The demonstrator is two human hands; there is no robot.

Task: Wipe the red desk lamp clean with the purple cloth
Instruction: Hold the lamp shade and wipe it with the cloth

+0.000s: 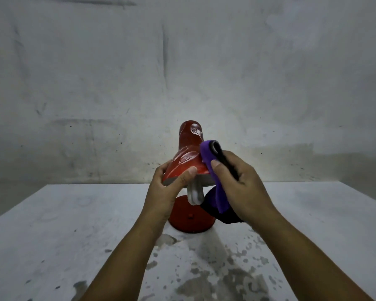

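The red desk lamp [188, 153] stands at the middle of the table, its shade bearing pale leaf patterns and tilted toward me, with a white bulb [194, 194] hanging below the rim. Its round red base [188, 216] rests on the tabletop. My left hand [172, 187] grips the shade's lower left rim, thumb on top. My right hand [237, 183] holds the purple cloth [207, 156], which has a black edge, pressed against the shade's right side. The cloth's tail hangs down beside the bulb.
The lamp sits on a white table [74, 224] with worn, flaking patches near me. A stained grey wall [182, 72] rises just behind the table's far edge.
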